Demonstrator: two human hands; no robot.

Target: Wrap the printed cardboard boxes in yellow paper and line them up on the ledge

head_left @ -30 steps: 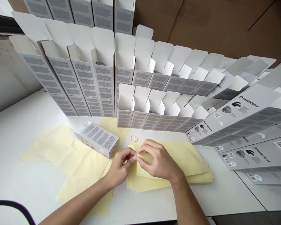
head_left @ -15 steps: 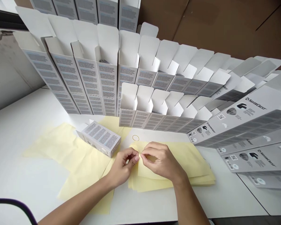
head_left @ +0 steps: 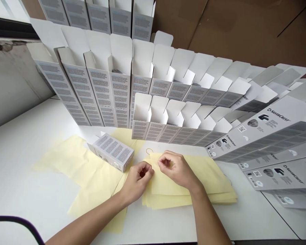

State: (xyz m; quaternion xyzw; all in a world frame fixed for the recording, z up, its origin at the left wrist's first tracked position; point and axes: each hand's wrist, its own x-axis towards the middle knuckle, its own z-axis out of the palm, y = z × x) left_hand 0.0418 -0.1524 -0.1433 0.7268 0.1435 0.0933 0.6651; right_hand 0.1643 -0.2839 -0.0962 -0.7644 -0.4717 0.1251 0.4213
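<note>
Left hand: my left hand (head_left: 137, 178) sits at the left edge of the pale yellow tissue-paper stack (head_left: 191, 180), fingers curled in and pressed towards the thumb. I can't see anything pinched.

Right hand: my right hand (head_left: 174, 169) is just beside the left, over the top sheet, with fingertips and thumb drawn together into a loose pinch. Whether they hold a thin edge of paper, I cannot tell.

Stack: it lies on the white table (head_left: 28, 163), directly under both hands, its sheets slightly offset.

Step in hand: my two hands are working close together at the stack's upper left corner, by my judgement.

Next move: with both hands closed, my fingers would have to open before taking up anything else. The nearest loose thing is the thin tan rubber band (head_left: 149, 151), just beyond the stack's corner.

Around: a white-and-grey printed carton (head_left: 111, 151) lies on its side on loose yellow tissue sheets (head_left: 91, 170). Rows of open white cartons (head_left: 122, 102) stand behind it, and flat grey SilverCrest cartons (head_left: 260, 136) lie to the right.

Hidden: my fingers cover the paper beneath them, and the far rows run out of view.
</note>
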